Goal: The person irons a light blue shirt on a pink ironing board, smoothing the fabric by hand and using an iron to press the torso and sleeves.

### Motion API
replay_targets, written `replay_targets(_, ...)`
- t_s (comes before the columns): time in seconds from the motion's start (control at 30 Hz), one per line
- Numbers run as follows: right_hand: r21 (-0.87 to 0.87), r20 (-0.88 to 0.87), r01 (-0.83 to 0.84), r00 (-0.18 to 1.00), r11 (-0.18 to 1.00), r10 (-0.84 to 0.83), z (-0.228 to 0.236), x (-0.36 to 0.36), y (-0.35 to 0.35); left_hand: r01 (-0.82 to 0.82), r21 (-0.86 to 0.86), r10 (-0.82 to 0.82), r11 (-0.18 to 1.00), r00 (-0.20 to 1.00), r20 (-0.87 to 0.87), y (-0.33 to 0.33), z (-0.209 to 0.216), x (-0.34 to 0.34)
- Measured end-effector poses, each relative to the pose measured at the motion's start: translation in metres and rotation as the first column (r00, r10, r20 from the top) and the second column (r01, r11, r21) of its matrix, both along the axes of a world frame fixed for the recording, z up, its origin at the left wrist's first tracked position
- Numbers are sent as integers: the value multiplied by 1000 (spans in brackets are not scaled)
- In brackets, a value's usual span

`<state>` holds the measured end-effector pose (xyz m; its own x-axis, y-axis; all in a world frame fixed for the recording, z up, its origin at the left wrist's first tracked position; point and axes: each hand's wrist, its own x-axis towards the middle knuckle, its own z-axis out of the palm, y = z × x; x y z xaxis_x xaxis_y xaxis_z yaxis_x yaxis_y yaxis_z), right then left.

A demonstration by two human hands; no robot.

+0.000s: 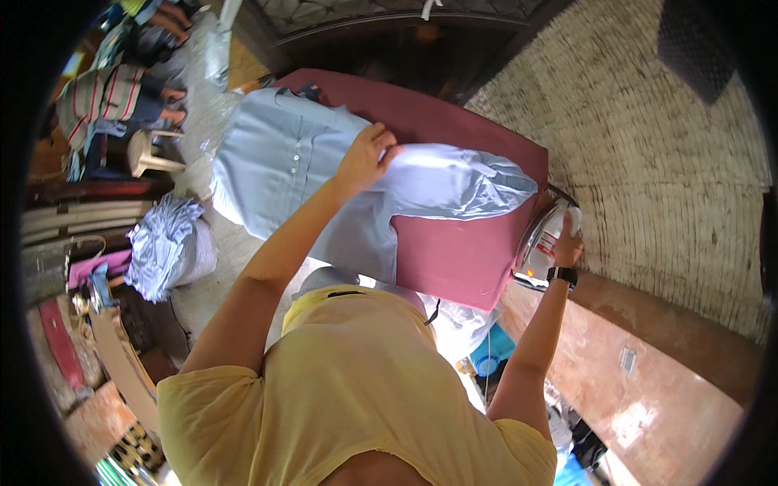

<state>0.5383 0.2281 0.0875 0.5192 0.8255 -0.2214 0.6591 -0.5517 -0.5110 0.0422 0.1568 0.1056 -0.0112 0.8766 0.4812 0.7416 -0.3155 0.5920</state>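
A light blue button-up shirt lies spread over a maroon padded ironing board. Its sleeve stretches to the right, wrinkled toward the cuff. My left hand is at the shirt's shoulder, where the sleeve joins; its fingers are curled and pinch the cloth. At the board's right end, a white and dark clothes iron stands with a small orange light lit. My right hand, with a black watch on the wrist, is wrapped round the iron's handle. The iron is apart from the shirt.
A heap of light blue garments sits on a bundle at the left. Beyond it are a cream plastic chair and a person in a striped top. A peach-coloured ledge runs along the right. A blue container stands below the board.
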Motion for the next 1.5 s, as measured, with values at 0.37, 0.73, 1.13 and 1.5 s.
replay_targets(0.37, 181, 2, 5, 1000, 983, -5, -100, 120, 38, -702, -331, 642, 631, 233, 730, -70, -2, -14)
replay_targets(0.73, 137, -111, 8, 994, 990, 7, -44, 33, 17, -98, -388, 324, 916, -386, 864, -154, -64, -69)
replay_targets(1.13, 372, 419, -236, 906, 898, 64, -22, -11, -22, -141, -383, 407, 913, 237, 882, -138, 152, -85)
replay_targets(1.5, 756, 163, -644, 11, -118, 987, 81, -454, -106, -48, 44, -23, 998, 371, 928, -246, 380, -157)
